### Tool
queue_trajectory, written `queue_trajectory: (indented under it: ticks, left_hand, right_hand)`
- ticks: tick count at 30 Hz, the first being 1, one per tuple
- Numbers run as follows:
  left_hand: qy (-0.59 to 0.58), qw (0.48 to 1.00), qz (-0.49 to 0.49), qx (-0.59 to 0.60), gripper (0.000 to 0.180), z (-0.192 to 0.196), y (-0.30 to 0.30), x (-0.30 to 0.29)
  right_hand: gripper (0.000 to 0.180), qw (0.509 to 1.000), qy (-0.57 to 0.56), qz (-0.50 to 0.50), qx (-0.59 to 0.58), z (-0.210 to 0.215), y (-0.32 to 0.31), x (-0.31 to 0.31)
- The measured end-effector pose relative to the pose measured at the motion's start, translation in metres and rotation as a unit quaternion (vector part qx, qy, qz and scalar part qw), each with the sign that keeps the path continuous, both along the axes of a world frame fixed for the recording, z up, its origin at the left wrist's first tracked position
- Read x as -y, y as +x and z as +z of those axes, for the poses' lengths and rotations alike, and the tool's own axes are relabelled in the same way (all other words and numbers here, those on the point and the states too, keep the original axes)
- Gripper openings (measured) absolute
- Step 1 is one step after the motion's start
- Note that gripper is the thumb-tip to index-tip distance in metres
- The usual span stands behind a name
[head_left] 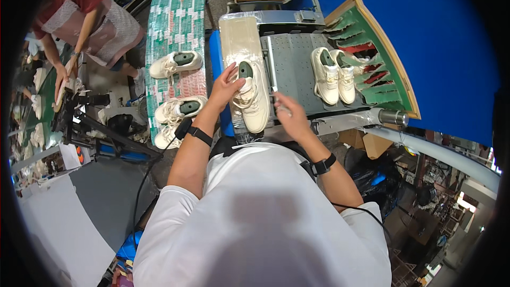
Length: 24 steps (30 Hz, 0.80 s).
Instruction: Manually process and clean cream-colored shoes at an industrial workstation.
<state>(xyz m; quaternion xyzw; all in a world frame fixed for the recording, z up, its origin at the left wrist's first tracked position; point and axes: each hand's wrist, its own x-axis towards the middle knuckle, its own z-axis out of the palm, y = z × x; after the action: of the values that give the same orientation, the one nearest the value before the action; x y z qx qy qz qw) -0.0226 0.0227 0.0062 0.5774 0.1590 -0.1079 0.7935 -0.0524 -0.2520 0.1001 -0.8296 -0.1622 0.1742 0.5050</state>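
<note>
A cream lace-up sneaker with a dark green last inside it stands toe toward me on a narrow, plastic-wrapped bench. My left hand grips its collar and tongue from the left, thumb near the laces. Just right of the shoe is my right hand, its fingers curled and pinched together. They are close to the lower end of a thin white rod. Whether the fingers hold that rod or something smaller cannot be made out.
Right of the bench, a pair of cream sneakers stands on a grey conveyor belt before a tunnel with torn green flaps. More sneakers lie on a green-and-white taped board at left. A co-worker handles a shoe far left.
</note>
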Motion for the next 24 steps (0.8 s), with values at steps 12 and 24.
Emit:
queue_trajectory:
  ticks: [12,24]
  left_hand:
    - [-0.024,0.98,0.186,-0.071,0.057,0.003,-0.018,0.028]
    - [0.623,0.734,-0.15,0.226,0.066,0.048,-0.002,-0.176]
  right_hand:
    - [0.066,0.977,-0.151,0.064,-0.136,-0.055,-0.026,-0.005]
    - [0.059,0.964,-0.084,-0.059,-0.245,-0.077,-0.045,0.043]
